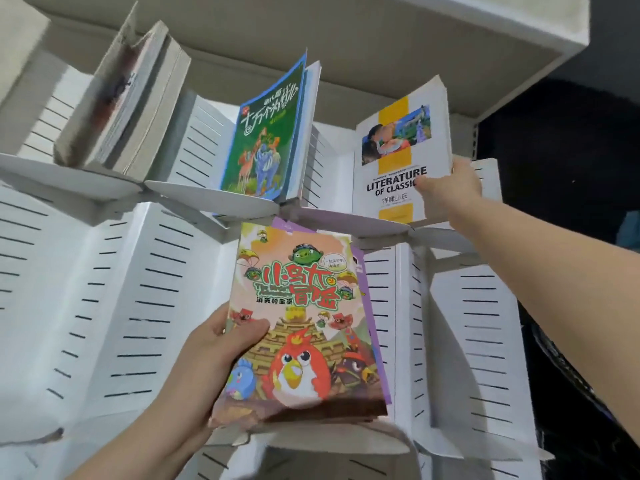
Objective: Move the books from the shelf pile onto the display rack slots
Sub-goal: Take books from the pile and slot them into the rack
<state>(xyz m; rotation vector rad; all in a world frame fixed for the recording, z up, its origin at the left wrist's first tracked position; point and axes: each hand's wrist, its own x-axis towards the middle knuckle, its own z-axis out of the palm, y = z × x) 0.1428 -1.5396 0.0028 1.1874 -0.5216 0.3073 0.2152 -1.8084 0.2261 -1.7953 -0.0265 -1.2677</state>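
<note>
right grip (446, 188) on white book (391, 140), left grip (214, 344) round cartoon books (301, 323)

Rack (145, 289) white, black slit rows. Animal book (266, 140) green, blue-edged. Classics book (391, 195) white, yellow stripe. Cartoon book (298, 323) peach, red bird.

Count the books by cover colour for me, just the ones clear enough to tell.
Green book: 1
White book with yellow stripe: 1
Pink cartoon-bird book: 1
Purple book, edge only: 1
Total: 4, not counting the blurred bunch at top left.
</note>
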